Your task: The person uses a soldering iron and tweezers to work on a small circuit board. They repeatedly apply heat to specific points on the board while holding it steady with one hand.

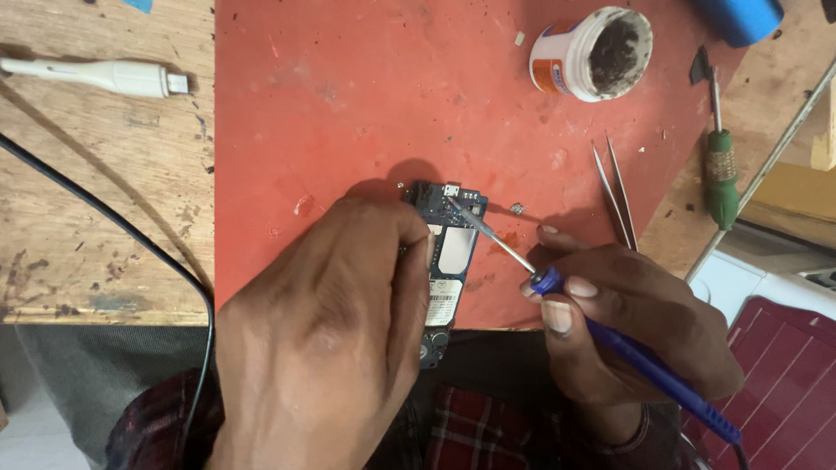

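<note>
At frame centre, a blue circuit board (448, 261) is pinned on the red mat (348, 104) under the closed fingers of the left hand (335, 335). A blue-handled soldering iron (610, 344) is gripped by the right hand (631, 326), its tip laid on the board's upper edge, beyond the left fingertips.

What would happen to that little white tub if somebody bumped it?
The white tub lies tilted on its side on the red mat, so it would probably roll. It looks like light plastic, so a nudge likely shifts it easily. Its mouth is open, so the dark stuff inside might spill.
</note>
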